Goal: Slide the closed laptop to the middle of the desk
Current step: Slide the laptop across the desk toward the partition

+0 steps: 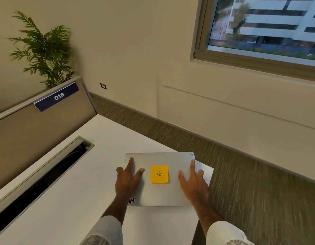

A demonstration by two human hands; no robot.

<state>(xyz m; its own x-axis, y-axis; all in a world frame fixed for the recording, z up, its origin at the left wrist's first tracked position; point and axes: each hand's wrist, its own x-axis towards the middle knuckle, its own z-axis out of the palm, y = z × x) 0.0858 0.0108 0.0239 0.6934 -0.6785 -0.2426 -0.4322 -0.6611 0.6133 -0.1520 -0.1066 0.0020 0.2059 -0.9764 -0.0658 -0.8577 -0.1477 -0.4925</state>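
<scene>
A closed silver laptop [160, 193] lies near the right corner of the white desk [79, 195], its far right corner close to the desk's edge. A yellow sticky note [159, 174] with a handwritten mark is stuck on the middle of the lid. My left hand [127, 181] rests flat on the lid's left side with fingers spread, the thumb over the left edge. My right hand [193, 183] rests flat on the lid's right side, fingers spread and reaching the right edge. Neither hand grips anything.
A long cable slot [47, 175] runs along the desk's back left. Behind it stands a partition [29, 131] with a blue sign [56, 97] reading 018, and a plant [45, 50]. Carpeted floor [259, 183] lies right of the desk, beneath a window [264, 25].
</scene>
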